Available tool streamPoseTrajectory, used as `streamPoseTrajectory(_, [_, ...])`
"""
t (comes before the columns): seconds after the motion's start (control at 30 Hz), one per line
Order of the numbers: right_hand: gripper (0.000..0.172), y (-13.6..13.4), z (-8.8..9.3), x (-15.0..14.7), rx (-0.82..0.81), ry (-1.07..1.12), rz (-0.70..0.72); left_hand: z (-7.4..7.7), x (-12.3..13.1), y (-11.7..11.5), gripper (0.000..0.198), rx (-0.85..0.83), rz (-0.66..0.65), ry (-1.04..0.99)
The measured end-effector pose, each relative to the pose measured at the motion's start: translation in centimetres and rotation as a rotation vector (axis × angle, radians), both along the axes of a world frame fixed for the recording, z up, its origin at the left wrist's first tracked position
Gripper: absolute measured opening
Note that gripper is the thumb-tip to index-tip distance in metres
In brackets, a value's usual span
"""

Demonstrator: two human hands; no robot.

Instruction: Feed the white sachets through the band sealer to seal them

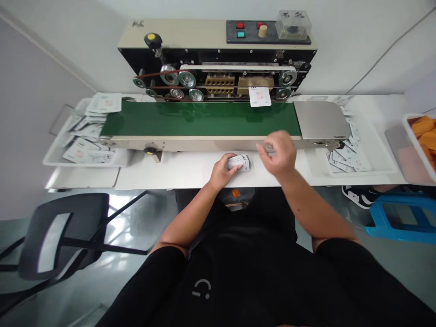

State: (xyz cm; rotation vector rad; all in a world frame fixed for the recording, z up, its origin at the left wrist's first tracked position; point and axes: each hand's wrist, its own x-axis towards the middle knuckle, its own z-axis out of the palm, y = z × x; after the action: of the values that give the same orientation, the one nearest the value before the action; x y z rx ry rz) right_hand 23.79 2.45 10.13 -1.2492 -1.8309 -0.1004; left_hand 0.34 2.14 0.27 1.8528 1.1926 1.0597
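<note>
My left hand (224, 171) is closed around a small stack of white packets (240, 162) just above the white table, thumb on top. My right hand (280, 152), slightly blurred, hovers by the front side of the conveyor. Its fingers are curled, the thumb stands apart from them, and nothing shows between. Beyond it, a single white packet (260, 96) with red print hangs at the band sealing machine (218, 56), its upper edge hidden in the sealing slot. Under that packet runs the green conveyor belt (190, 119).
A white tray (124, 159) heaped with packets stands left of the belt. Another tray (378, 165) holds packets at the right, beside a bin of orange items (425, 131). Behind me are a black chair (68, 227) and a blue stool (402, 218); someone's shoe (359, 197) shows nearby.
</note>
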Motion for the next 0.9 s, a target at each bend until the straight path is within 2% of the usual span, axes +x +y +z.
streamPoseTrajectory(0.07, [0.018, -3.2, -3.4, -1.3, -0.109, 0.166, -0.013, 0.0, 0.0, 0.0, 0.049, 0.003, -0.007, -0.009])
streamPoseTrajectory(0.13, [0.029, -5.0, -6.4, -2.2, -0.316, 0.336, 0.012, -0.1, -0.1, 0.0, 0.052, 0.017, -0.028, -0.016])
streamPoseTrajectory(0.2, [0.043, -5.6, -8.7, -2.6, -0.557, 0.544, 0.121, -0.2, -0.2, 0.1, 0.055, 0.026, -0.063, -0.017])
streamPoseTrajectory(0.3, [0.044, -5.2, -10.6, -2.5, -0.802, 0.804, 0.263, -0.2, -0.3, 0.1, 0.057, 0.01, -0.101, 0.007])
streamPoseTrajectory(0.4, [0.04, -4.8, -11.2, -2.1, -0.845, 0.903, 0.252, -0.2, -0.2, 0.1, 0.057, -0.002, -0.102, 0.032])
streamPoseTrajectory(0.67, [0.04, -4.7, -11.2, -2.1, -0.754, 1.143, 0.15, -0.4, 0.0, 0.2, 0.056, -0.007, -0.019, 0.012])
streamPoseTrajectory(0.9, [0.041, -4.5, -11.2, -2.3, -0.716, 1.158, 0.157, -0.5, -0.1, 0.3, 0.057, -0.017, -0.074, 0.027])
